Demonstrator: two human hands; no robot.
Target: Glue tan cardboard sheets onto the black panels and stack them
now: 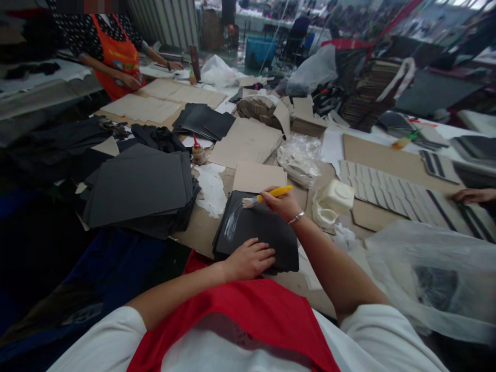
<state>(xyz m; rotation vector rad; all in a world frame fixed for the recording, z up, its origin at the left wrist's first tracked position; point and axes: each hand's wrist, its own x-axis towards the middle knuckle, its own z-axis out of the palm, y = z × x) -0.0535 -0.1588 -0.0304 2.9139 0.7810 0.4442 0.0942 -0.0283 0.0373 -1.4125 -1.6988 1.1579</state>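
Observation:
My right hand (pixel 282 203) is closed round a paintbrush (pixel 279 191) with a yellow handle. Its pale bristles touch the top sheet of a stack of black sheets (pixel 271 230), where white streaks run down the left part. Flat on the near edge of that stack lies my left hand (pixel 251 259), fingers stretched out and holding nothing. Just beyond the stack is a beige board (pixel 259 177). To the right of my right hand stands a cut-open white plastic jug (pixel 334 201).
A larger stack of black sheets (pixel 139 181) lies left, near a small red-tipped bottle (pixel 199 152). Striped grey pieces (pixel 380 188) lie right, with another person's hand (pixel 475 196) at them. A person in an orange apron (pixel 120 57) stands far left. Clear plastic (pixel 434 268) covers the near right.

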